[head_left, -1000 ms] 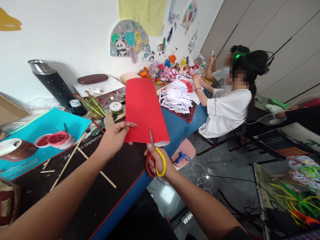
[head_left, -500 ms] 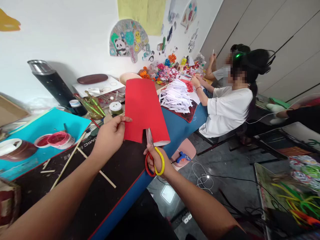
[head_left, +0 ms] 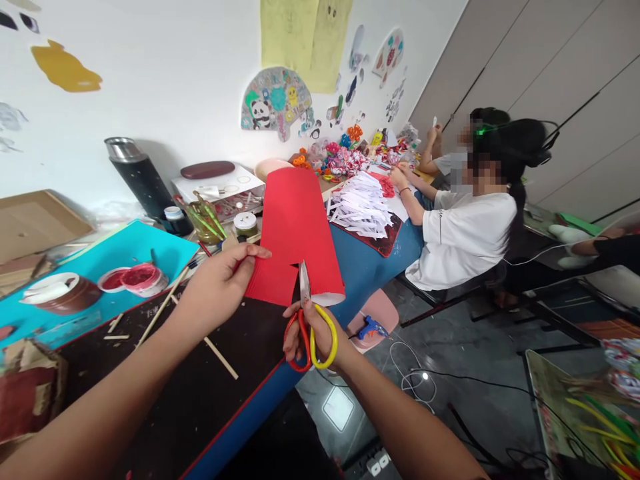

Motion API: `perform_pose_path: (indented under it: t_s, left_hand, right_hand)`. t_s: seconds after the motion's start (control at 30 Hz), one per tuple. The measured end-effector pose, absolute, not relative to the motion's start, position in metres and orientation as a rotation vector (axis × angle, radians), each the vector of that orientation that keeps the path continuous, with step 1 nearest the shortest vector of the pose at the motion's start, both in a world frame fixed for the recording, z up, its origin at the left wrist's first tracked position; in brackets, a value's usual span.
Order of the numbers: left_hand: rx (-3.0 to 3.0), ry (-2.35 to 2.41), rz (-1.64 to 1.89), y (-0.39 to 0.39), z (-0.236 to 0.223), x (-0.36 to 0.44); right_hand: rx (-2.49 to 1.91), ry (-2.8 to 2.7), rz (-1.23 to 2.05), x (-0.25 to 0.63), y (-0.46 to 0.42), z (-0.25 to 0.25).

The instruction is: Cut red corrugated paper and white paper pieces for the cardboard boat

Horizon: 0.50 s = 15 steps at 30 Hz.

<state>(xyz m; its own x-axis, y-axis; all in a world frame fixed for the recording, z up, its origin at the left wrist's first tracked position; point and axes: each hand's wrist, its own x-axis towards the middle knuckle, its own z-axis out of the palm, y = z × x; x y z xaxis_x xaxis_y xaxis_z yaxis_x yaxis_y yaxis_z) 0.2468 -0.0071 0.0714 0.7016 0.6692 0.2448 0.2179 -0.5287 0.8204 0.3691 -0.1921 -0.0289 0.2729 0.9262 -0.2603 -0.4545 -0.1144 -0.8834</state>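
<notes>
A sheet of red corrugated paper (head_left: 300, 213) is held out over the table, its right side curling under to show a white back. Its left edge is pinched between thumb and fingers of my left hand (head_left: 220, 280). My right hand (head_left: 320, 337) has its fingers through the scissors' (head_left: 305, 290) loops, one red and one yellow. The blades stand at a cut that runs up from the paper's near edge, and the piece left of the cut hangs a little apart. The far part of the sheet reaches toward a pale bowl.
To the left, a turquoise sheet (head_left: 125, 253) bears a brown pot (head_left: 75, 297) and a tub of red paint (head_left: 145, 279). A black thermos (head_left: 145, 183) stands by the wall. White paper strips (head_left: 363, 203) lie beside a seated person (head_left: 465, 220). A blue glue gun (head_left: 373, 328) rests on a pink stool.
The scissors' loops have spread wider, and the cut now turns sideways to the left. The left flap hangs lower. The whole view has shifted, with things appearing further right and lower.
</notes>
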Motion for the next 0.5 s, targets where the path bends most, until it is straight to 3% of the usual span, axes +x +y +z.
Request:
perform_pose_path:
  t_s: [0.23, 0.5]
  left_hand:
    - [2.026, 0.615, 0.222, 0.012, 0.049, 0.27]
    - [1.7, 0.838, -0.024, -0.003, 0.029, 0.302]
  right_hand:
    - [-1.112, -0.669, 1.321, 0.366, -0.209, -0.025]
    - [-1.105, -0.689, 1.372, 0.371, -0.222, -0.031]
